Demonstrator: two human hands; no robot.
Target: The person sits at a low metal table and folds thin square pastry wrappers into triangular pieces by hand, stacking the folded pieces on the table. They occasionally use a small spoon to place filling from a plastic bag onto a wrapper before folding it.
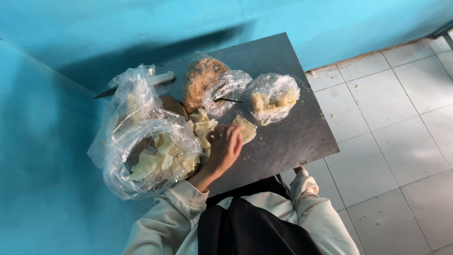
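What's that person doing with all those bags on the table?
A person sits at a dark table by a blue wall. Their left hand rests on a pale yellow piece beside a small pile of pieces. An open plastic bag holds more of them. Three smaller bags lie farther back, one brown, and a knife lies near the wall. The right hand is under the table edge, mostly hidden.
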